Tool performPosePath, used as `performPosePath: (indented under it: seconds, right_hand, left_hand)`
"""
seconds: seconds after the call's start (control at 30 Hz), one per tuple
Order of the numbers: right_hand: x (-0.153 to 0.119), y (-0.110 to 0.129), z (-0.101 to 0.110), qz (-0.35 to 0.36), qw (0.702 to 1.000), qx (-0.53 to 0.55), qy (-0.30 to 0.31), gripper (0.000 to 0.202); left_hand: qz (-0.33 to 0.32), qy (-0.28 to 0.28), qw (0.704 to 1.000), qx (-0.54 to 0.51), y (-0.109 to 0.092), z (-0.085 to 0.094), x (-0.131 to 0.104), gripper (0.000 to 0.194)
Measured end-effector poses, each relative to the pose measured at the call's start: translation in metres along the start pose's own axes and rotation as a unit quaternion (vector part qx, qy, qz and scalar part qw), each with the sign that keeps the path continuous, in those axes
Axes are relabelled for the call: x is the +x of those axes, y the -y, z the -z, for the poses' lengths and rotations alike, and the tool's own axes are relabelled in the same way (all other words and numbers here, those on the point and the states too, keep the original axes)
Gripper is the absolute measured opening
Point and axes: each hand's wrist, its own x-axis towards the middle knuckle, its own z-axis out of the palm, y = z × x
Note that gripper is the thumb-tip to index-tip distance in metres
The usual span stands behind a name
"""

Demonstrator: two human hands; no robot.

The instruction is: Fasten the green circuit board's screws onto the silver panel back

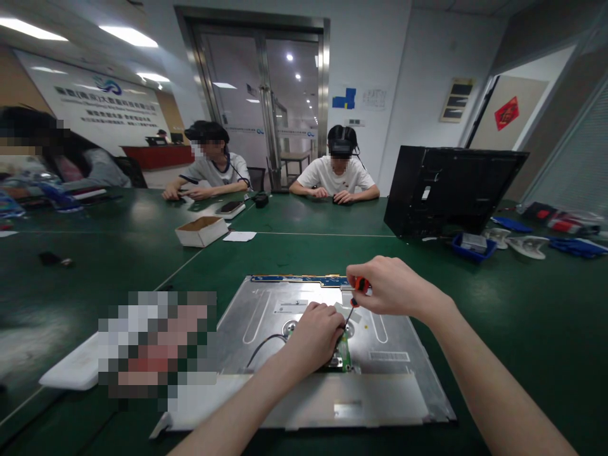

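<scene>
A flat silver metal panel (392,392) lies on the green table, with a blue circuit strip (289,278) along its far edge. My right hand (380,285) grips an orange and black screwdriver (361,285) above the panel's far half, its shaft slanting down toward my left hand. Resting on the middle of the panel, my left hand (316,335) has its fingers bent together at a green circuit board (345,354) and partly covers it. Whatever those fingers hold is hidden. The screwdriver's tip is also hard to make out near them. A black cable (263,342) curves left of the board.
A white open box (202,232) and a paper sheet (240,236) lie beyond the panel. At the back right stands a black monitor (451,190) beside a blue tray (474,247). A white item (76,367) is at the left. Several people sit across the table.
</scene>
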Motion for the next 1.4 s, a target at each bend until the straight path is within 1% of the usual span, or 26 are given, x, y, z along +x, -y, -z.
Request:
performPosePath:
  seconds: [0.1,0.13,0.17,0.27,0.3,0.37,0.43,0.47,0.53,0.6,0.67,0.73,0.8,0.9,1.0,1.07,1.13,1.17,1.23,1.3,1.33,1.4]
  right_hand:
    - [0.006,0.006,-0.004,-0.022,1.0,-0.014,-0.007,0.032]
    - [0.007,0.008,-0.005,-0.028,0.999,-0.022,-0.007,0.034]
    - [0.009,0.01,-0.006,-0.029,0.999,-0.029,-0.005,0.031]
    - [0.009,0.012,-0.007,-0.02,1.0,-0.018,-0.003,0.008]
    - [0.007,0.012,-0.007,-0.013,1.0,-0.003,-0.003,0.009]
    - [0.004,0.009,-0.005,0.006,0.999,0.035,0.002,0.021]
    - [0.002,0.007,-0.004,0.021,0.998,0.055,0.007,0.025]
    - [0.001,0.007,-0.003,0.018,0.999,0.048,0.005,0.024]
    - [0.002,0.007,-0.003,-0.012,1.0,0.002,-0.008,0.024]
    - [0.004,0.009,-0.003,-0.046,0.998,-0.047,-0.018,0.033]
    - [0.007,0.012,-0.003,-0.062,0.996,-0.071,-0.012,0.04]
    - [0.008,0.015,-0.003,-0.063,0.995,-0.081,0.002,0.039]
    - [0.008,0.016,-0.003,-0.063,0.994,-0.088,0.011,0.03]
    - [0.005,0.014,-0.001,-0.04,0.998,-0.05,0.01,0.016]
    - [-0.001,0.01,0.002,0.01,0.999,0.033,0.01,0.025]
    - [-0.003,0.009,0.003,0.027,0.998,0.054,0.016,0.023]
    - [-0.003,0.009,0.003,0.019,0.999,0.037,0.016,0.015]
    - [-0.002,0.01,0.003,0.007,1.0,0.021,0.011,0.017]
    - [0.001,0.012,0.0,-0.018,1.0,-0.009,-0.006,0.03]
    - [0.005,0.015,-0.002,-0.031,0.999,-0.028,-0.013,0.036]
    - [0.006,0.015,-0.003,-0.032,0.999,-0.035,-0.013,0.035]
    - [0.006,0.016,-0.004,-0.027,0.999,-0.041,-0.005,0.024]
  left_hand:
    - [-0.004,0.0,1.0,0.009,0.0,0.0,0.0,0.016]
    - [-0.002,0.001,1.0,0.01,-0.001,0.0,0.0,0.016]
    - [0.001,0.003,1.0,0.009,-0.001,0.0,0.001,0.016]
    - [0.007,0.01,1.0,0.003,-0.001,0.001,0.001,0.015]
    - [0.007,0.013,1.0,0.003,-0.001,0.002,0.002,0.014]
    - [0.004,0.019,1.0,0.008,-0.001,0.002,0.002,0.015]
    - [0.003,0.021,1.0,0.012,-0.001,0.002,0.001,0.016]
    - [0.003,0.021,1.0,0.012,-0.001,0.002,0.001,0.016]
    - [0.003,0.017,1.0,0.008,-0.001,0.002,0.001,0.016]
    - [0.003,0.015,1.0,0.007,-0.001,0.002,0.001,0.016]
    - [0.003,0.016,1.0,0.01,-0.001,0.002,0.001,0.016]
    - [0.0,0.017,1.0,0.012,-0.001,0.002,0.001,0.015]
    - [-0.001,0.018,1.0,0.013,-0.002,0.003,0.001,0.014]
    - [0.003,0.02,1.0,0.009,-0.002,0.004,0.001,0.014]
    - [0.006,0.022,1.0,0.005,-0.002,0.004,0.001,0.014]
    - [0.004,0.023,1.0,0.006,-0.002,0.004,0.001,0.013]
    - [0.001,0.022,1.0,0.007,-0.002,0.004,0.001,0.012]
    - [0.0,0.021,1.0,0.006,-0.001,0.004,0.001,0.013]
    - [-0.002,0.017,1.0,0.007,-0.001,0.003,0.001,0.014]
    - [-0.005,0.016,1.0,0.013,-0.001,0.002,0.001,0.015]
    - [-0.006,0.016,1.0,0.016,-0.001,0.002,0.001,0.015]
    - [-0.007,0.014,1.0,0.019,0.0,0.001,0.001,0.015]
